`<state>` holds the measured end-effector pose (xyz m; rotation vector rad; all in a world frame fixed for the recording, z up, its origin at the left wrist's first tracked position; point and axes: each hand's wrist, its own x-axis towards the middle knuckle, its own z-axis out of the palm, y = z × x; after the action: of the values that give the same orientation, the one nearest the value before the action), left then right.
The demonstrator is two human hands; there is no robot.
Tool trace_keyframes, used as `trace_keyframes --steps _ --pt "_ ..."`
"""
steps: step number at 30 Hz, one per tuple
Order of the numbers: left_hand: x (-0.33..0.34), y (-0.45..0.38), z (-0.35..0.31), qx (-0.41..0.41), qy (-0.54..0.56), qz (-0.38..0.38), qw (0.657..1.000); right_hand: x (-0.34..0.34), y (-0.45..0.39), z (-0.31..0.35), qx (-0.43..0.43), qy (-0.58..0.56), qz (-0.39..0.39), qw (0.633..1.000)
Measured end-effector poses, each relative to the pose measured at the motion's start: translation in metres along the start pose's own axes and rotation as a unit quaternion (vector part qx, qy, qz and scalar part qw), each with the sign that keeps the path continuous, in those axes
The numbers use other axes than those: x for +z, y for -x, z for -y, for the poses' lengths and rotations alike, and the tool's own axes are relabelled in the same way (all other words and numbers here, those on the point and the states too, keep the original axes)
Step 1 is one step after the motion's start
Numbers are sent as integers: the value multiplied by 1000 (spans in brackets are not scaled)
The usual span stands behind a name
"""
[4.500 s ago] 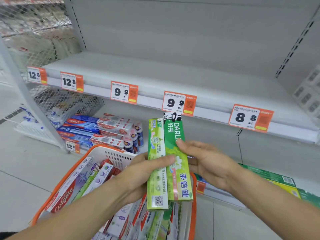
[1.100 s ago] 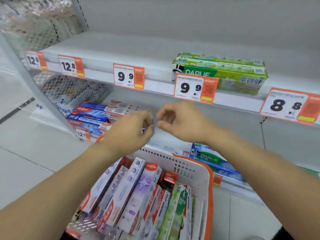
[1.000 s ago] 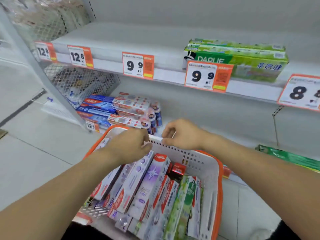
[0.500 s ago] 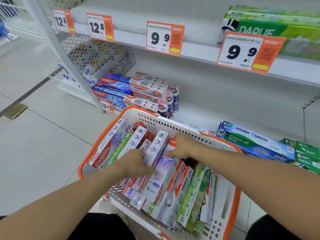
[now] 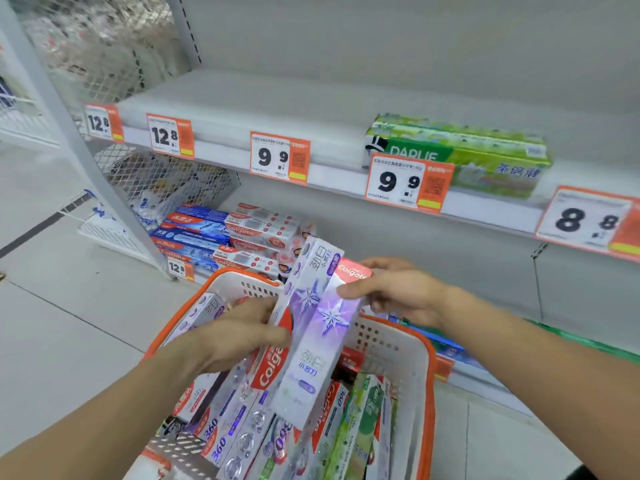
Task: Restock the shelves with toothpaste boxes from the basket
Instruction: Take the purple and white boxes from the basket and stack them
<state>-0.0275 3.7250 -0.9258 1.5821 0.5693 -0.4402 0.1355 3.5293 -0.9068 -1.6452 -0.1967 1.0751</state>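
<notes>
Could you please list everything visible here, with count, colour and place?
Purple-and-white Colgate toothpaste boxes: two, held above the basket.
White plastic basket with orange rim: one, bottom centre, filled with more boxes.
Green Darlie toothpaste boxes: a small stack, exact count unclear, upper shelf, right.
Blue and red Colgate toothpaste boxes: a stack, count unclear, lower shelf, left.
Orange-and-white price tags: six seen, mostly along the upper shelf edge.
White wire mesh basket: one, far left.
Left hand: grip on the boxes' lower part.
Right hand: grip on their upper end.
</notes>
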Motion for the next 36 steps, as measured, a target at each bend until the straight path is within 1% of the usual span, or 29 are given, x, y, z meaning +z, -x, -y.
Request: trace_keyframes --steps 2,6,8,12,14,16,19,21,22,24,26,28,31,32,33,34,36 --pt "15 -3 -4 12 36 21 999 -6 11 0 -18 -27 -10 999" --pt "44 -3 -9 23 110 50 992 -8 28 -9 -50 -88 -56 993" --pt "61 2 -14 34 125 52 990 -7 33 -14 -60 -105 -76 990" --pt "84 7 -27 57 124 -17 991 -10 44 -17 -90 -128 -97 983" --pt "89 11 -36 71 137 -33 987 -14 50 -12 -119 -102 -108 982" --pt "94 16 -46 90 161 -38 982 -19 60 -3 -137 -61 -85 985" --pt "97 23 -64 131 192 -51 971 -25 76 4 -113 10 11 994" --pt "97 27 -76 157 199 -63 965 -31 83 5 -97 36 68 992" --pt "96 28 -81 166 203 -73 962 -36 85 5 -95 43 86 991" --pt "95 30 -89 171 223 -98 955 -43 89 7 -98 51 99 989" --pt "96 31 -95 169 237 -113 950 -45 93 9 -128 48 70 988" --pt "97 31 -100 165 233 -126 950 -41 95 10 -183 61 -2 981" --pt "102 30 -103 162 220 -143 951 -31 96 7 -256 138 -131 948" --pt "104 30 -103 160 218 -142 952 -27 97 5 -277 162 -160 934" --pt "106 29 -101 160 216 -141 953 -25 96 2 -300 174 -172 922" --pt "107 29 -100 159 214 -146 953 -22 95 -1 -319 177 -165 916" --pt "105 27 -99 157 220 -160 949 -20 92 -4 -323 171 -112 924"
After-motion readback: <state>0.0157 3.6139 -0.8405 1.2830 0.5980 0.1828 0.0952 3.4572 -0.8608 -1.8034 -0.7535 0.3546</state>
